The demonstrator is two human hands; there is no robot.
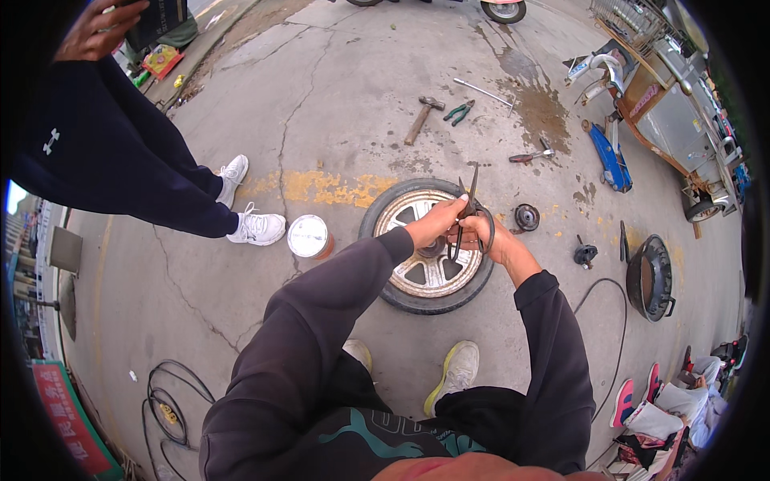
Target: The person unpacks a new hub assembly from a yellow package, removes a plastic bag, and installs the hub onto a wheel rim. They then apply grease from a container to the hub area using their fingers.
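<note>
Before me a tyre (424,308) on a worn silver wheel rim (427,285) lies flat on the concrete. Over its right half, a pair of dark metal scissors (474,183) points away from me with the blades parted. My right hand (494,237) grips the scissors by their large looped handles. My left hand (441,217) is at the scissors near the pivot, its thumb against the metal. Whether its fingers also pinch something small cannot be made out. The wheel's hub is partly hidden below my hands.
A hammer (424,117), green-handled pliers (459,112) and a ratchet wrench (532,156) lie beyond the wheel. A lidded tub (308,236) stands left, near another person's shoes (258,225). Rightward are a hub part (527,217), a blue floor jack (609,157) and a black basin (651,278).
</note>
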